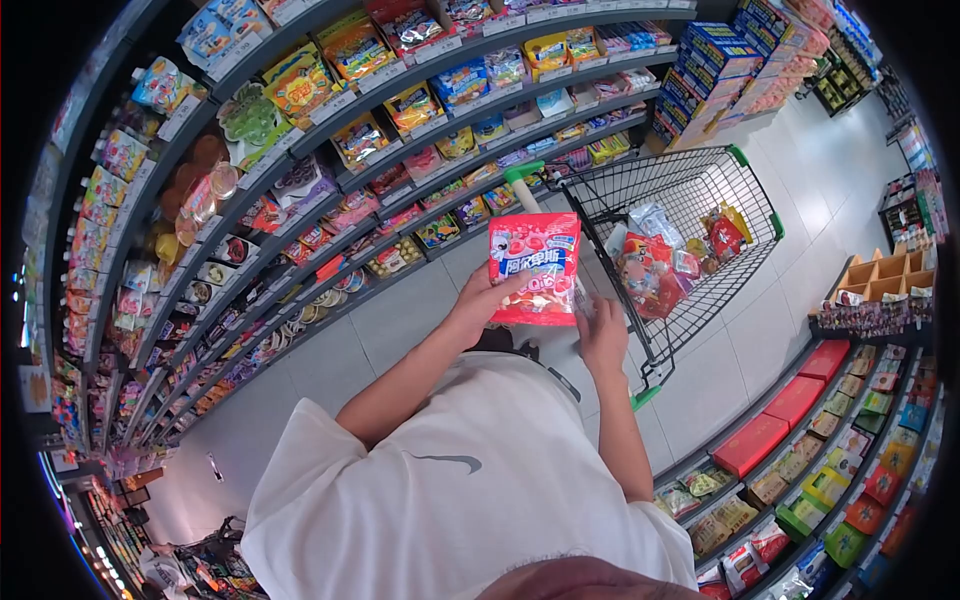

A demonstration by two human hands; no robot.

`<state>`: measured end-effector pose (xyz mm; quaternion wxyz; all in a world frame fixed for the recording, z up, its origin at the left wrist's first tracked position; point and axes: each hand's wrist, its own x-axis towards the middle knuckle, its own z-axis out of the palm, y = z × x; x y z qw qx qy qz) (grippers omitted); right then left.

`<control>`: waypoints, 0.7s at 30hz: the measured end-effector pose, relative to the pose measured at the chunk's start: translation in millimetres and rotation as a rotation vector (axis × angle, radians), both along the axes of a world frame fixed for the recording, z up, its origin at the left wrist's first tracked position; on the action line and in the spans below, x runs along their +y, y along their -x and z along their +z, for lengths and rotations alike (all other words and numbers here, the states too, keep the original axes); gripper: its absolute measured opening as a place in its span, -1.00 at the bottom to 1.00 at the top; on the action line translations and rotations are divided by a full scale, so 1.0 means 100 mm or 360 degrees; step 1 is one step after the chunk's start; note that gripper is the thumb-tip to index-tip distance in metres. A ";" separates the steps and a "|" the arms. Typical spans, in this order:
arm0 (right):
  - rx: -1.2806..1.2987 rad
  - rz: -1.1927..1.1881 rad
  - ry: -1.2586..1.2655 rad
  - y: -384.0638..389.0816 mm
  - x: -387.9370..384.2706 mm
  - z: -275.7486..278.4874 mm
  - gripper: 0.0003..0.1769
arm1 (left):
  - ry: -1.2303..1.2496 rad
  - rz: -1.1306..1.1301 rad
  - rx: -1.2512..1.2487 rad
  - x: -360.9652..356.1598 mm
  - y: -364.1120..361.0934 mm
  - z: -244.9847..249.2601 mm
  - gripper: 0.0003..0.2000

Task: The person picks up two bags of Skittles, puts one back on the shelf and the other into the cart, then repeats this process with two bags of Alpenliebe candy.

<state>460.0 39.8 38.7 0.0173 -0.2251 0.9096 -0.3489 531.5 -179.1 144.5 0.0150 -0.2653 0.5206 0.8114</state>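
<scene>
A red and pink candy bag [534, 262] with white and blue lettering is held up in front of my chest, its printed face towards me. My left hand [482, 308] is closed on the bag's lower left side, the thumb lying across the front. At the lower right edge is my right hand [603, 338], its fingers bent and close together against the bag's side. The fingertips there are small and partly hidden. Just beyond the bag stands a black wire shopping cart [735, 290] with green corners, holding several packaged snacks [655, 268].
Curved-looking shelves [340, 185] packed with bagged sweets run along the left and far side. Stacked blue boxes [705, 65] stand at the shelf's end. Lower right, another shelf holds red boxes [752, 442] and small packets. Pale floor tiles [385, 330] lie between.
</scene>
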 end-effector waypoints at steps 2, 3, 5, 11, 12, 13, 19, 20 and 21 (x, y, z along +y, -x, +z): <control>0.0115 0.0008 0.0142 0.02 -0.02 0.02 -0.58 | 0.0110 -0.0042 0.0115 -0.01 -0.01 -0.04 -0.57; 0.0168 0.0010 0.0210 0.01 -0.04 0.06 -0.59 | 0.0096 -0.0065 0.0102 -0.01 -0.01 -0.02 -0.57; -0.0315 0.0013 0.0607 0.00 -0.10 0.17 -0.61 | 0.0071 -0.0108 0.0076 0.00 -0.01 0.03 -0.55; -0.1452 0.0099 0.1770 -0.03 -0.34 0.42 -0.42 | 0.0302 -0.0194 0.0125 0.01 0.03 -0.08 -0.47; -0.1473 0.0159 0.1692 -0.03 -0.35 0.55 -0.45 | 0.0354 -0.0224 0.0146 0.01 0.04 -0.10 -0.45; -0.1439 0.0184 0.1582 -0.04 -0.36 0.60 -0.47 | 0.0408 -0.0257 0.0166 0.00 0.04 -0.11 -0.44; -0.1415 0.0018 0.1512 -0.01 -0.52 0.57 -0.56 | 0.0442 -0.0295 0.0236 0.02 0.06 -0.08 -0.34; -0.1475 -0.0018 0.1642 0.00 -0.53 0.52 -0.57 | 0.0442 -0.0310 0.0222 0.01 0.05 -0.14 -0.33; -0.1477 -0.0063 0.1700 0.00 -0.53 0.51 -0.57 | 0.0436 -0.0333 0.0206 0.01 0.08 -0.15 -0.33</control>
